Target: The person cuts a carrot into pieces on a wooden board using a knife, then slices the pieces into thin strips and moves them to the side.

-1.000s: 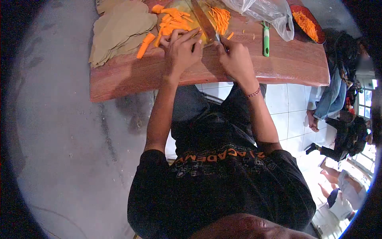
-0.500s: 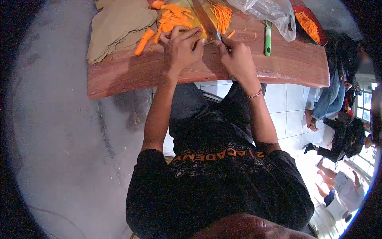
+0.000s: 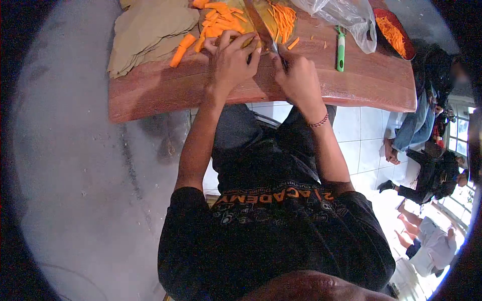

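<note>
My right hand (image 3: pixel 299 79) grips a kitchen knife (image 3: pixel 259 21) by its handle, the blade pointing away from me over a yellowish cutting board (image 3: pixel 244 26). Beside the blade, my left hand (image 3: pixel 235 61) is closed with bent fingers pressed down at the board's near edge. A bit of orange carrot shows by its fingertips, mostly hidden under them. Cut carrot pieces (image 3: pixel 221 21) lie left of the blade, and a heap of thin carrot strips (image 3: pixel 284 21) lies to its right. A thicker carrot piece (image 3: pixel 183 50) rests on the table left of my left hand.
The wooden table (image 3: pixel 160 95) also bears flattened brown paper or card sheets (image 3: pixel 150 32), a green-handled peeler (image 3: pixel 341 50), a clear plastic bag (image 3: pixel 346 17) and a red-rimmed bowl of shredded carrot (image 3: pixel 394 35). Several people sit beyond the table's right side.
Both hands stay at the board with only slight shifts. The right hand and knife handle have moved a little to the left; the view has tilted slightly.
</note>
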`<action>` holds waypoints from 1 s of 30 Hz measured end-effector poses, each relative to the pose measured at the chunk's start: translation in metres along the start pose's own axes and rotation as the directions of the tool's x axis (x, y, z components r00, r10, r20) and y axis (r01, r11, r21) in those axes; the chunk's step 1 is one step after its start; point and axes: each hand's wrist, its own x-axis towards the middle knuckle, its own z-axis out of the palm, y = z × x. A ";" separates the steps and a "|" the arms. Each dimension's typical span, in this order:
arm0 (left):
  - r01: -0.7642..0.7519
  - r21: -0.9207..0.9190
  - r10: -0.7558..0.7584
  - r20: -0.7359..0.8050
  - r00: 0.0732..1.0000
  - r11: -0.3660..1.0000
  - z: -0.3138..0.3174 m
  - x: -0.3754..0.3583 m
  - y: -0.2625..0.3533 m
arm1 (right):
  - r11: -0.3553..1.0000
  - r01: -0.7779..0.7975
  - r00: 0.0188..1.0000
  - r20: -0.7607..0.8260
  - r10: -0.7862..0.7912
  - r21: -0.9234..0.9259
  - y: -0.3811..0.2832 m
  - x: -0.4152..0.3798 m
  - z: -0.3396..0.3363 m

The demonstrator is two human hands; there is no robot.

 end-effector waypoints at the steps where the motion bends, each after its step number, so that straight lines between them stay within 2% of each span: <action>1: 0.002 0.004 -0.002 0.004 1.000 1.000 0.001 0.000 0.000 | 1.000 -0.001 1.000 0.002 0.001 -0.002 -0.002 0.001 -0.001; 6: -0.027 -0.030 0.027 0.001 1.000 0.999 0.006 0.000 -0.006 | 0.988 0.026 0.999 0.051 -0.018 -0.153 -0.010 0.010 0.007; 10: -0.027 -0.014 0.027 0.012 1.000 1.000 0.001 0.000 -0.002 | 0.989 -0.002 1.000 0.028 0.007 -0.150 0.002 0.023 0.015; 12: -0.036 -0.012 0.036 0.007 0.999 0.999 0.003 0.001 -0.003 | 0.982 0.108 0.993 -0.025 -0.113 -0.156 0.009 0.029 0.014; 13: -0.044 -0.010 0.044 0.002 0.999 0.999 0.003 0.001 -0.003 | 0.982 0.110 0.993 -0.026 -0.116 -0.155 0.010 0.033 0.013; 16: -0.020 0.045 0.017 0.067 0.998 0.999 -0.005 -0.001 0.001 | 0.980 0.070 0.995 -0.057 -0.082 -0.185 0.016 0.044 0.008; 20: -0.012 0.027 0.012 0.016 1.000 1.000 -0.005 -0.001 0.005 | 0.997 0.011 0.997 -0.074 -0.017 -0.080 0.019 0.041 0.002; 22: 0.059 -0.080 -0.064 -0.058 0.996 0.995 -0.004 0.000 0.002 | 1.000 -0.017 0.999 -0.032 0.017 0.006 0.014 0.029 0.000; 23: 0.058 -0.076 -0.063 -0.056 0.996 0.995 -0.004 0.000 -0.001 | 1.000 -0.017 0.999 -0.032 0.017 0.010 0.011 0.024 0.001; 25: 0.179 -0.054 -0.187 -0.225 0.956 0.982 -0.009 0.001 -0.009 | 1.000 -0.004 0.999 0.033 0.004 0.021 0.007 0.016 0.008; 29: 0.256 -0.048 -0.259 -0.284 0.923 0.966 -0.010 -0.002 -0.049 | 0.999 0.038 0.999 -0.037 -0.038 0.008 0.023 0.025 0.012; 30: 0.279 -0.011 -0.275 -0.210 0.938 0.960 -0.020 0.002 -0.054 | 1.000 0.018 0.999 -0.050 -0.019 -0.011 0.031 0.033 0.010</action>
